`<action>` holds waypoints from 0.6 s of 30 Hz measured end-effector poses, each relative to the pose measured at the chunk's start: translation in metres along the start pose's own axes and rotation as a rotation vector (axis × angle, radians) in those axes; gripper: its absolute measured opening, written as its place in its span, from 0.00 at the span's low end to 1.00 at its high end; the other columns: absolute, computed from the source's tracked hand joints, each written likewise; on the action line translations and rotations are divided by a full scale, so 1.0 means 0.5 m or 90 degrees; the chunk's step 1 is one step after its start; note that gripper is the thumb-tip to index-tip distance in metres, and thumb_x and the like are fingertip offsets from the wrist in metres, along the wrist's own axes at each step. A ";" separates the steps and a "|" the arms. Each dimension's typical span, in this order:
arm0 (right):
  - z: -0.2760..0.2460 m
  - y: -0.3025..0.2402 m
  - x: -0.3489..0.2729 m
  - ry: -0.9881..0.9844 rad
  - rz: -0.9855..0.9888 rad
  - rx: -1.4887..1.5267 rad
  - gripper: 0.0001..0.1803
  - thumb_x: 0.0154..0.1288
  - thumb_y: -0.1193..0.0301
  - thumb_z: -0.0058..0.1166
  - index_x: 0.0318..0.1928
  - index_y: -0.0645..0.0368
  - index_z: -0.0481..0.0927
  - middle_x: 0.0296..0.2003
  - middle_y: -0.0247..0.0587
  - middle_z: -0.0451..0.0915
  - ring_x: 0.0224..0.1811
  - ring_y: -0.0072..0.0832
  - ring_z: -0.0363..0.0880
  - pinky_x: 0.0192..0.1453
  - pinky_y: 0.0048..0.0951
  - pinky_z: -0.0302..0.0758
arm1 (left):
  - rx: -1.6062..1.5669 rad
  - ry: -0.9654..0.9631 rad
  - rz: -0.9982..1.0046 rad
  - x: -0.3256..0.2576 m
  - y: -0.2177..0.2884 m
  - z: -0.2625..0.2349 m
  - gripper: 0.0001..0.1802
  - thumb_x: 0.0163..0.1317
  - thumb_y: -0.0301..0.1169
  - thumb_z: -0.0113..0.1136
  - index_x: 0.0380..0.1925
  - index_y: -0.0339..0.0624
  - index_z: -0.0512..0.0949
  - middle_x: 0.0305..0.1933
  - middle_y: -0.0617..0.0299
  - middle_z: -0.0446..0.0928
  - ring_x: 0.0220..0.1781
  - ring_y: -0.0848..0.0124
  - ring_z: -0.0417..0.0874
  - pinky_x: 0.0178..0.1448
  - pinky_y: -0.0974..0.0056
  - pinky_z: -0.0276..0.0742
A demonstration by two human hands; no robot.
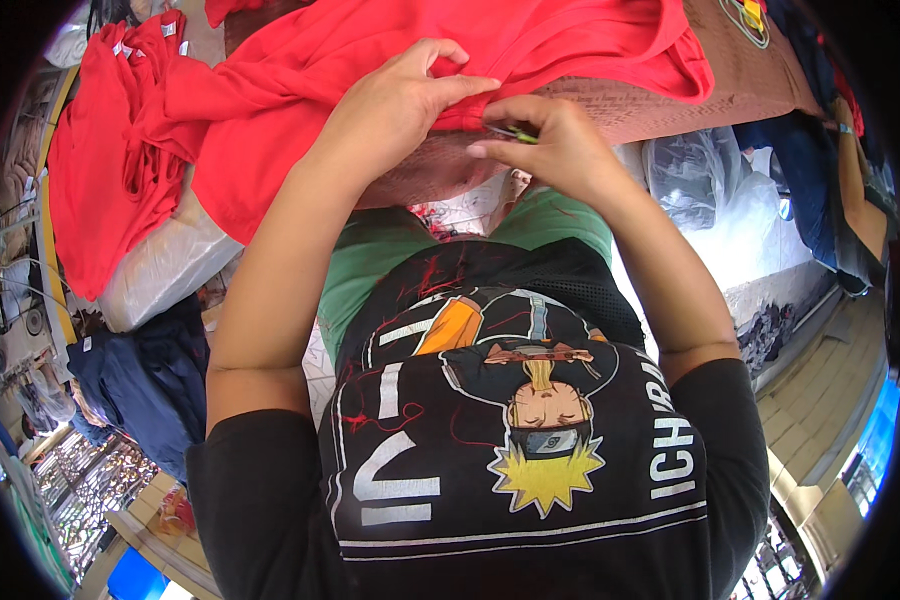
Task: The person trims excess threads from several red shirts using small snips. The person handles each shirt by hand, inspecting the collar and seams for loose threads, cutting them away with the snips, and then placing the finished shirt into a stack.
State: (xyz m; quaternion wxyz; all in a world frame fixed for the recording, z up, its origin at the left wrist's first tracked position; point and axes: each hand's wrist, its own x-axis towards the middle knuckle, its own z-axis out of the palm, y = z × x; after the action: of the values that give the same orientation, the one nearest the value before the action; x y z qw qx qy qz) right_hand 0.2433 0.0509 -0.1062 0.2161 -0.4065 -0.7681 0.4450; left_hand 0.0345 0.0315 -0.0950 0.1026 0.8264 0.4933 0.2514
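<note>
A red garment lies spread over a brown-covered work surface in front of me, its lower edge hanging toward my lap. My left hand is on the cloth, fingers bent over it and thumb pointing right along a fold; some of its fingers are hidden. Close by on the right, my right hand curls around small thread snips with a yellow-green part. The snips' tip is beside the garment's edge, below my left thumb. Whether they touch the cloth I cannot tell.
More red garments are heaped at the left over a plastic-wrapped bundle. Below that lies dark blue clothing. Clear plastic bags stand at the right, near another person's arm. Red threads cling to my black shirt.
</note>
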 end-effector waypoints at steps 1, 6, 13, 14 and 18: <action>0.015 0.013 0.007 0.008 0.013 0.017 0.14 0.58 0.69 0.67 0.42 0.63 0.83 0.33 0.34 0.83 0.34 0.17 0.77 0.40 0.24 0.74 | 0.008 -0.031 -0.019 0.001 -0.003 0.005 0.18 0.58 0.22 0.58 0.47 0.54 0.82 0.50 0.60 0.74 0.43 0.63 0.81 0.46 0.63 0.77; 0.008 0.011 0.010 0.006 0.128 0.074 0.12 0.58 0.69 0.66 0.41 0.62 0.84 0.28 0.32 0.81 0.30 0.15 0.73 0.36 0.22 0.72 | 0.018 -0.011 -0.014 0.010 -0.005 0.006 0.12 0.56 0.25 0.63 0.42 0.49 0.83 0.42 0.62 0.77 0.39 0.64 0.82 0.43 0.64 0.78; -0.013 0.021 0.001 0.058 -0.005 0.018 0.10 0.60 0.71 0.64 0.40 0.62 0.84 0.29 0.32 0.82 0.32 0.14 0.74 0.38 0.21 0.72 | -0.228 0.008 -0.109 0.017 0.009 0.002 0.08 0.60 0.26 0.63 0.38 0.37 0.81 0.38 0.62 0.83 0.39 0.74 0.83 0.46 0.69 0.78; -0.020 0.023 0.001 0.067 -0.018 0.027 0.09 0.61 0.71 0.63 0.40 0.63 0.84 0.30 0.32 0.82 0.32 0.14 0.74 0.39 0.21 0.73 | -0.262 0.001 -0.136 0.017 0.015 -0.002 0.08 0.60 0.26 0.63 0.39 0.36 0.81 0.38 0.63 0.83 0.40 0.75 0.83 0.46 0.70 0.78; -0.043 0.002 0.001 0.092 0.000 0.041 0.08 0.62 0.74 0.62 0.40 0.64 0.83 0.31 0.32 0.84 0.35 0.14 0.76 0.41 0.20 0.73 | -0.344 -0.016 -0.207 0.015 0.022 -0.004 0.08 0.61 0.26 0.63 0.39 0.35 0.82 0.37 0.65 0.83 0.41 0.79 0.81 0.47 0.71 0.77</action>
State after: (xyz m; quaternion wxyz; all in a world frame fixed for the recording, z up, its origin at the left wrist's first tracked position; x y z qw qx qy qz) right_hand 0.2582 0.0622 -0.0960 0.2838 -0.4305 -0.7360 0.4387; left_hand 0.0448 0.0324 -0.0862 0.3634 0.6825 0.5333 0.3431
